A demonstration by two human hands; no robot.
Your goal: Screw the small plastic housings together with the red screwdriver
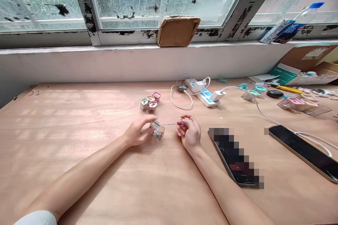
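My left hand (138, 130) grips a small pale piece (155, 124) between thumb and fingers, just above the wooden table (105, 182). Right below it is a small clear, grey-tinted plastic case (158, 133); whether the two are joined I cannot tell. My right hand (190, 132) is closed on the red handle of a screwdriver (181, 123). Its thin metal shaft points left, and the tip reaches the pale piece. Behind my left hand stands a cluster of several small many-sided boxes with pink, green and cream tops (151, 101).
Behind my right hand lies a power strip (203, 93) with plugs and white cables. Two phones, a nearer one (235, 161) and a farther one (303, 151), lie to the right. Beyond are clear plastic parts (298, 103), a yellow-handled tool (287, 88) and a cardboard box (308, 58).
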